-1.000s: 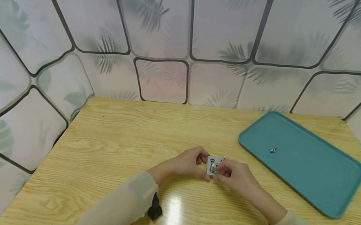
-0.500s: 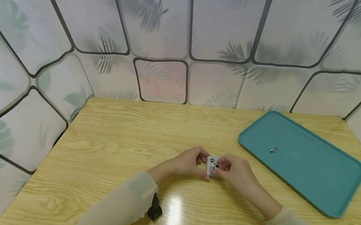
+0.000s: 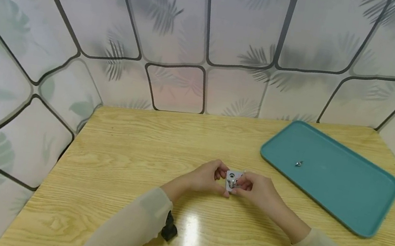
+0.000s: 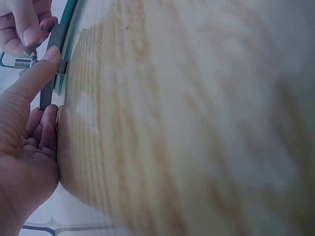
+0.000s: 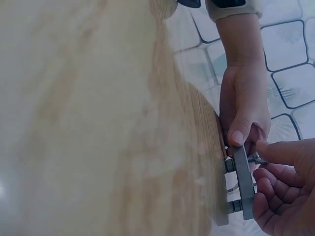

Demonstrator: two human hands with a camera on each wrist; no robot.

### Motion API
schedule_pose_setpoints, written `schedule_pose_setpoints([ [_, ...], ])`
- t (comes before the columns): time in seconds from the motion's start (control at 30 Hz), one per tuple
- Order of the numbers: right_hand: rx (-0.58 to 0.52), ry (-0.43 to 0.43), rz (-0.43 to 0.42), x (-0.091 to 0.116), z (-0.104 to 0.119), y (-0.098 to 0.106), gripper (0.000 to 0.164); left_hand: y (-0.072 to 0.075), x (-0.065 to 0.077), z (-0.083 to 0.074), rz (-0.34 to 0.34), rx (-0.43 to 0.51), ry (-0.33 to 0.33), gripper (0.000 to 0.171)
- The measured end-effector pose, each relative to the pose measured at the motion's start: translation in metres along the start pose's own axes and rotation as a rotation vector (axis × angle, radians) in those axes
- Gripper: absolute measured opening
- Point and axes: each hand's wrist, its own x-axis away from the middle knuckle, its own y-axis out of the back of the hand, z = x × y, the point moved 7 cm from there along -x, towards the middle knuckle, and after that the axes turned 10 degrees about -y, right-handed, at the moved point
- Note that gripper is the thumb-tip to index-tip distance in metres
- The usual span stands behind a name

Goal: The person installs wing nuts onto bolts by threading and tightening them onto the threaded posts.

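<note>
A small grey metal plate [image 3: 230, 176] with holes lies over the middle of the table. My left hand [image 3: 207, 178] grips its left edge, thumb on the near side. In the left wrist view a threaded bolt [image 4: 22, 63] sticks out of the plate's face, with a wing nut [image 4: 33, 58] on it. My right hand [image 3: 258, 186] pinches at this wing nut with thumb and fingers, which partly hide it. Two bolt heads [image 5: 230, 165] show on the plate's other face in the right wrist view, against the wooden table.
A teal tray [image 3: 336, 181] lies at the right of the wooden table [image 3: 147, 141]. On it sits a small shiny metal piece [image 3: 298, 163], like a wing nut. A patterned wall covering [image 3: 176, 87] rises behind the table.
My right fingers shift around the wing nut, drawing in and then back slightly. The wing's angle looks different. My left hand and the plate stay in place.
</note>
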Motion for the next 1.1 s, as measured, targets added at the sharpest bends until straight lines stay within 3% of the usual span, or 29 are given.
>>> schedule_pose_setpoints([
  [0.3, -0.035, -0.025, 0.021, 0.003, -0.004, -0.002, 0.004, -0.001, -0.003, 0.003, -0.002, -0.008, -0.006, 0.062],
  [0.83, -0.014, -0.068, -0.02, -0.008, -0.004, -0.001, 0.021, -0.001, -0.001, 0.005, 0.003, 0.017, -0.014, 0.062],
  [1.1, -0.016, -0.066, -0.014, -0.006, -0.003, -0.001, 0.014, -0.001, -0.002, 0.003, 0.001, 0.015, -0.021, 0.061],
])
